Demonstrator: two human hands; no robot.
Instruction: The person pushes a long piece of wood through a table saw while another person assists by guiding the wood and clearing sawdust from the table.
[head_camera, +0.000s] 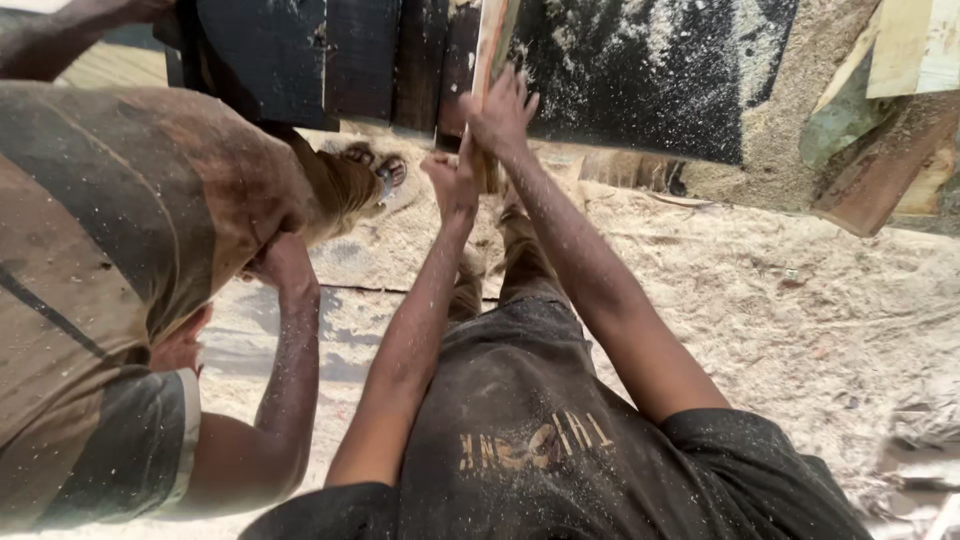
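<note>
A narrow pale wooden strip (493, 45) stands on end against the edge of a dark, sawdust-covered machine table (620, 70). My right hand (502, 112) grips the strip higher up, its fingers spread around it. Just below, my left hand (452, 182) closes on the strip's lower end. Both forearms reach out from my dusty dark shirt (520, 430). The bottom tip of the strip is hidden behind my hands.
A co-worker in a brown striped shirt (110, 260) bends close on my left, one arm (288, 340) hanging down and a bare foot (362, 175) near the table. Thick sawdust (780, 300) covers the floor. Wood offcuts (890, 160) lie at the upper right.
</note>
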